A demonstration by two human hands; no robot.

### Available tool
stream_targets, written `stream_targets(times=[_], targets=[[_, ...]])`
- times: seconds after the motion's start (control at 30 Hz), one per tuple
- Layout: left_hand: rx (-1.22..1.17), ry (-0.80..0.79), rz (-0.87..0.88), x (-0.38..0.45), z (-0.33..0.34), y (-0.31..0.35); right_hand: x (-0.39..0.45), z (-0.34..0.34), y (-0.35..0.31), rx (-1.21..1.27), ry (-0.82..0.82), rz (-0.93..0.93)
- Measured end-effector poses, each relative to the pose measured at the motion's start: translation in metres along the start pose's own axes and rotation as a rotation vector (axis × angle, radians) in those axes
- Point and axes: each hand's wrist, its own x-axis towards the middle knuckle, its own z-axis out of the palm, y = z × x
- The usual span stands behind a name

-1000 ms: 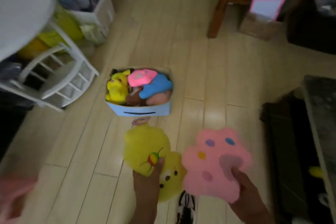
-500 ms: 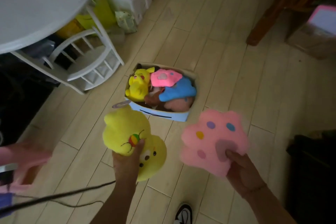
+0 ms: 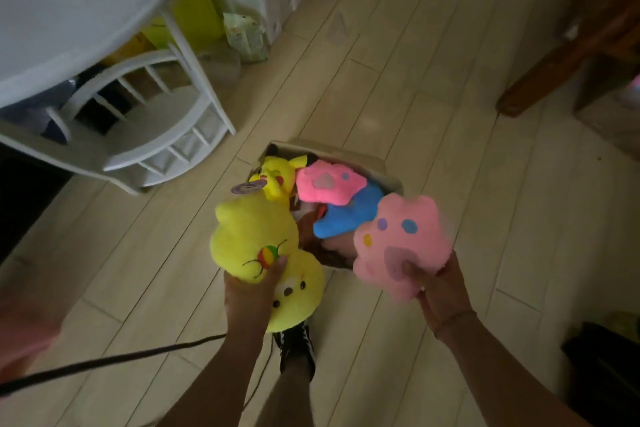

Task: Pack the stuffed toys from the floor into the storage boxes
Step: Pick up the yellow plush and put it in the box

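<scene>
Both toys are now over the box (image 3: 388, 166), not out in front of it as half a second ago. Back then the box sat well clear beyond both hands; now the yellow plush (image 3: 256, 243) covers its near left corner and the pink paw (image 3: 401, 243) covers its near right edge. So the carry looks about done and the drop is the step in hand.

Grip state:
- Left hand (image 3: 247, 295): fingers curled round the yellow plush from below, one fingertip on the striped bug patch. Plush hangs face down, round tag at the top.
- Right hand (image 3: 440, 291): pinching the pink paw at its lower edge, thumb on the grey pad. Paw is held up with its face toward the camera.

Same holds as in the earlier frames, no regrasp.

Box is on the floor (image 3: 433, 45) near the white counter (image 3: 69, 3), and already packed: yellow toy (image 3: 277, 173), bright pink paw (image 3: 325, 184), blue toy (image 3: 349, 215), something brown underneath. Contents sit the same as before. Little free room, so I'd judge the two new ones will end up on top and may need pressing down, else they could slide off onto the floor.

Also changed: the view has dropped closer, the box looks larger, and a shoe (image 3: 294, 347) shows between the forearms. Dark cable (image 3: 104, 362) crosses lower left.
</scene>
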Motion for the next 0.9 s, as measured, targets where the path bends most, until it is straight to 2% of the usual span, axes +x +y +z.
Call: stream_targets(times=[0.07,0.13,0.23,0.27,0.37,0.4,0.43,0.5,0.53,0.6,0.63,0.7,0.77,0.9], targets=[[0.018,-0.030,-0.016,0.033,0.010,0.011,0.034,0.013,0.002,-0.107,-0.013,-0.014],[0.068,-0.066,-0.019,0.060,0.020,0.020,0.067,0.029,0.002,-0.320,-0.053,-0.044],[0.132,-0.128,0.002,0.103,0.037,0.025,0.122,0.045,0.006,-0.878,-0.245,-0.174],[0.146,-0.144,0.013,0.117,0.041,0.023,0.141,0.048,0.009,-1.071,-0.380,-0.149],[0.153,-0.170,0.023,0.156,0.053,0.020,0.181,0.070,0.020,-1.522,-0.947,0.250],[0.160,-0.180,0.027,0.167,0.057,0.018,0.190,0.076,0.030,-1.613,-0.989,0.273],[0.166,-0.192,0.037,0.176,0.059,0.017,0.193,0.083,0.038,-1.702,-0.918,0.207],[0.159,-0.196,0.045,0.189,0.061,0.014,0.192,0.092,0.058,-1.868,-0.626,0.008],[0.159,-0.198,0.044,0.194,0.063,0.012,0.186,0.093,0.067,-1.924,-0.486,-0.024],[0.164,-0.216,0.033,0.199,0.067,0.010,0.161,0.089,0.083,-1.887,-0.282,-0.058],[0.164,-0.220,0.033,0.201,0.068,0.010,0.146,0.085,0.093,-1.811,-0.239,-0.093],[0.171,-0.236,0.023,0.202,0.070,0.009,0.120,0.074,0.115,-1.744,-0.358,-0.099],[0.183,-0.257,0.041,0.203,0.072,0.004,0.117,0.068,0.138,-1.758,-0.497,-0.014],[0.299,-0.336,0.076,0.206,0.075,-0.017,0.159,0.079,0.162,-1.881,-0.410,0.199]])
